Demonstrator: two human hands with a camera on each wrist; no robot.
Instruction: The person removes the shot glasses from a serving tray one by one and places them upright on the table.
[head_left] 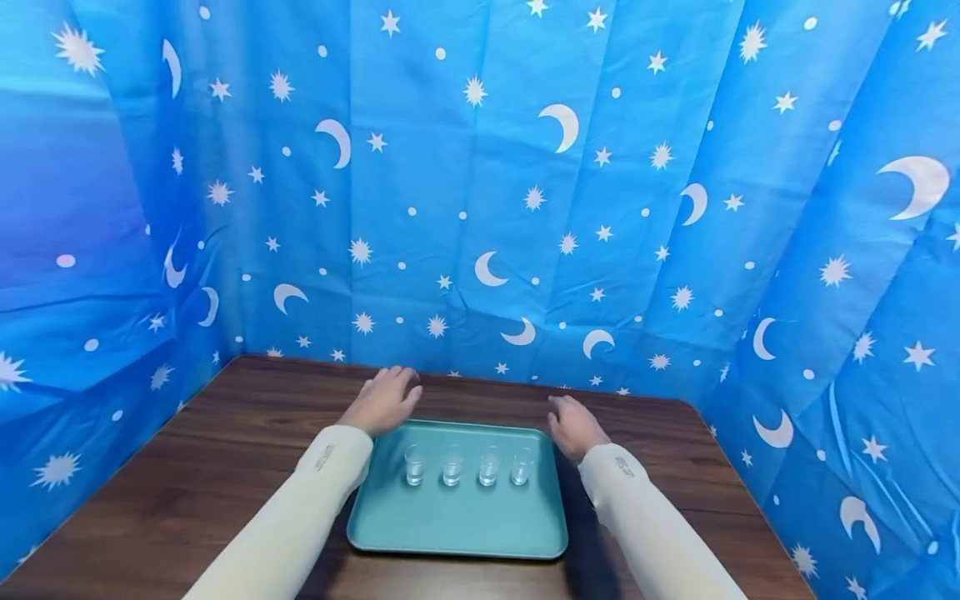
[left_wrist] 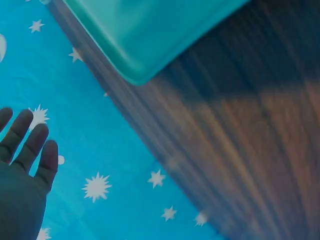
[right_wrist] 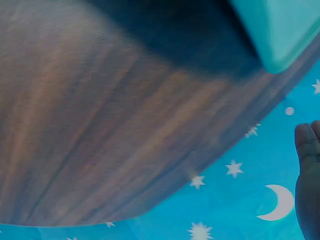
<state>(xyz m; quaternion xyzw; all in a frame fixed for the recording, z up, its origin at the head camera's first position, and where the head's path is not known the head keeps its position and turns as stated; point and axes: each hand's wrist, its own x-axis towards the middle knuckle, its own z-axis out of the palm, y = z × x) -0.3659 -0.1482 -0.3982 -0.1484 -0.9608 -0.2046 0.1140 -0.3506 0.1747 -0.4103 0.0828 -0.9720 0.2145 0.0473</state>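
Left hand [head_left: 381,402]: grip empty, fingers spread, far left of tray [head_left: 457,529].
Right hand [head_left: 576,428]: grip empty, far right.
Cups [head_left: 452,471]: four, row mid-tray.
Risk: your left sleeve [head_left: 336,462] could snag the rim and tip cups.

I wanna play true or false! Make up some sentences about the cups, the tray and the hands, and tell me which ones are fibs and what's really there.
1. Four clear cups stand on the blue-green tray. True.
2. The cups are stacked in one tower. False: they stand apart, in a row.
3. The tray lies on a brown table. True.
4. The left hand is gripping a cup. False: it holds nothing.
5. The blue cloth behind the table has moons and stars on it. True.
6. Both sleeves are bright red. False: they are creamy white.
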